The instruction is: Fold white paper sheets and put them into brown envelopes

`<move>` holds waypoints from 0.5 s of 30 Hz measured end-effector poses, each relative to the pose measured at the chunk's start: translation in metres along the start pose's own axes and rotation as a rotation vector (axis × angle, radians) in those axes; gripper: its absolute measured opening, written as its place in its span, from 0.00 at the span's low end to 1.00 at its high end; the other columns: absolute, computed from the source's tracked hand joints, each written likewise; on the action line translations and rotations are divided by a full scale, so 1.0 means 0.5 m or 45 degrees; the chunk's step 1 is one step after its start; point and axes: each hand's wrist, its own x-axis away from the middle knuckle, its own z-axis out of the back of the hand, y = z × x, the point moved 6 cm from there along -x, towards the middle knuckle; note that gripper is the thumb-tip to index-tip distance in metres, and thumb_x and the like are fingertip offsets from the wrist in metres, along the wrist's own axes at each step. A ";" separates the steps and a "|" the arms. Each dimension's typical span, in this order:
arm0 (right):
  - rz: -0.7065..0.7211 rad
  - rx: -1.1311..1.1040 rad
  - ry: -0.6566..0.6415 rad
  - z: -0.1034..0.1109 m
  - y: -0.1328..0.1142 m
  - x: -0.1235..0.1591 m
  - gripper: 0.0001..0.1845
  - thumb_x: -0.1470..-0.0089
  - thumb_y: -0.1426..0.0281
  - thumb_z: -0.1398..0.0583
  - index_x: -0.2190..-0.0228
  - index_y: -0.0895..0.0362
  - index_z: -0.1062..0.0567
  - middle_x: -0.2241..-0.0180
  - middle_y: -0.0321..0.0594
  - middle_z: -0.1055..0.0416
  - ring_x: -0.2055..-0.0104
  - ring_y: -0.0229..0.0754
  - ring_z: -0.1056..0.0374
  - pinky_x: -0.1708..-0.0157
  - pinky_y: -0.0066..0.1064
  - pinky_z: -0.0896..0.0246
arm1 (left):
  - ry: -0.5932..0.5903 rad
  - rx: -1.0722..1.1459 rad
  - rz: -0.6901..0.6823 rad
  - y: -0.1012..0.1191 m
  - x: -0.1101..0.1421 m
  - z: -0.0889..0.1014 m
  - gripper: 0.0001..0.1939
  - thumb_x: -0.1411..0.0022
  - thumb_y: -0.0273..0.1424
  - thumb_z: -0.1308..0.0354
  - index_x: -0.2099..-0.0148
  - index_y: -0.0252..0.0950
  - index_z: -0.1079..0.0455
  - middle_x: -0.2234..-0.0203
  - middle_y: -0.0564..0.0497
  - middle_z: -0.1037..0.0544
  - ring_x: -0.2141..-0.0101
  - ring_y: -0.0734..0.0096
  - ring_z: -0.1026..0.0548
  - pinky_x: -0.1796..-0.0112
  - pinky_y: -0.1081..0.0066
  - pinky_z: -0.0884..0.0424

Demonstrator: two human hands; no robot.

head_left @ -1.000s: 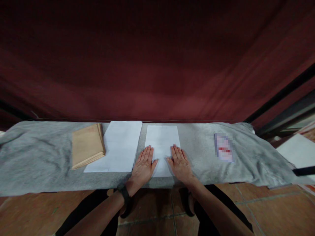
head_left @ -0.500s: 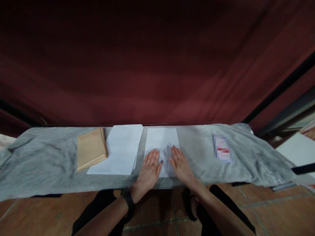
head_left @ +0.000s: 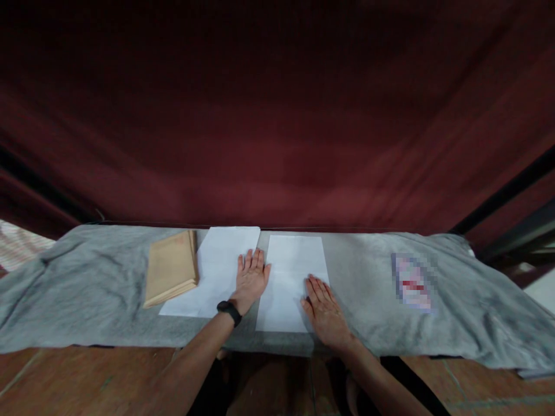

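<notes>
A single white sheet of paper point(head_left: 290, 271) lies on the grey cloth in front of me. My right hand point(head_left: 325, 309) rests flat on its right edge, fingers stretched out. My left hand point(head_left: 251, 277) is over the right side of a stack of white paper point(head_left: 217, 271), fingers outstretched and holding nothing. Whether its palm presses on the stack I cannot tell. A black band circles my left wrist. Brown paper envelopes point(head_left: 171, 268) in a small pile overlap the left part of the white stack.
A grey cloth point(head_left: 359, 289) covers the long, narrow surface. On its right part lies a flat item with a blurred, pixelated print point(head_left: 414, 283). A dark red curtain point(head_left: 277, 144) hangs behind. Below the front edge is a tiled floor point(head_left: 130, 381).
My left hand has moved left, off the single sheet and over the white stack. My right hand stays on the sheet's right side. The whole view has shifted slightly.
</notes>
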 end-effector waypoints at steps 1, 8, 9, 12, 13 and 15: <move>0.001 0.000 0.000 0.000 -0.001 0.000 0.30 0.30 0.59 0.55 0.34 0.62 0.40 0.33 0.49 0.43 0.30 0.49 0.47 0.32 0.45 0.51 | -0.004 -0.004 0.012 -0.004 -0.002 -0.001 0.30 0.27 0.39 0.62 0.31 0.29 0.40 0.35 0.38 0.35 0.32 0.48 0.45 0.34 0.42 0.54; -0.020 -0.010 -0.009 0.005 -0.002 -0.014 0.31 0.29 0.59 0.56 0.33 0.62 0.41 0.32 0.48 0.44 0.30 0.48 0.49 0.32 0.45 0.51 | 0.013 0.095 -0.069 0.066 0.009 0.004 0.31 0.26 0.38 0.64 0.30 0.24 0.44 0.33 0.36 0.40 0.32 0.53 0.45 0.33 0.49 0.51; -0.024 -0.012 -0.013 0.005 -0.002 -0.021 0.30 0.29 0.60 0.56 0.33 0.61 0.41 0.32 0.47 0.45 0.30 0.48 0.49 0.32 0.46 0.51 | 0.010 0.135 -0.126 0.088 0.013 0.002 0.30 0.26 0.38 0.65 0.30 0.26 0.45 0.32 0.37 0.41 0.31 0.55 0.46 0.33 0.51 0.50; -0.043 -0.015 -0.046 -0.003 -0.002 -0.048 0.29 0.29 0.62 0.57 0.34 0.60 0.40 0.32 0.46 0.45 0.29 0.48 0.49 0.32 0.46 0.51 | -0.020 0.225 -0.306 0.148 0.014 -0.007 0.29 0.25 0.36 0.65 0.29 0.30 0.47 0.31 0.41 0.42 0.31 0.60 0.47 0.34 0.55 0.48; -0.051 -0.015 -0.063 -0.008 -0.001 -0.058 0.29 0.29 0.63 0.57 0.34 0.60 0.40 0.32 0.46 0.45 0.29 0.48 0.49 0.32 0.46 0.52 | -0.038 0.240 -0.343 0.162 0.009 -0.012 0.29 0.25 0.36 0.65 0.29 0.31 0.47 0.31 0.42 0.42 0.31 0.61 0.47 0.34 0.55 0.47; -0.072 -0.014 -0.104 -0.021 0.004 -0.079 0.28 0.29 0.63 0.57 0.34 0.59 0.39 0.31 0.44 0.45 0.29 0.48 0.50 0.31 0.47 0.54 | -0.086 0.246 -0.356 0.175 -0.008 -0.024 0.28 0.26 0.35 0.65 0.29 0.32 0.47 0.31 0.42 0.42 0.31 0.61 0.47 0.34 0.54 0.47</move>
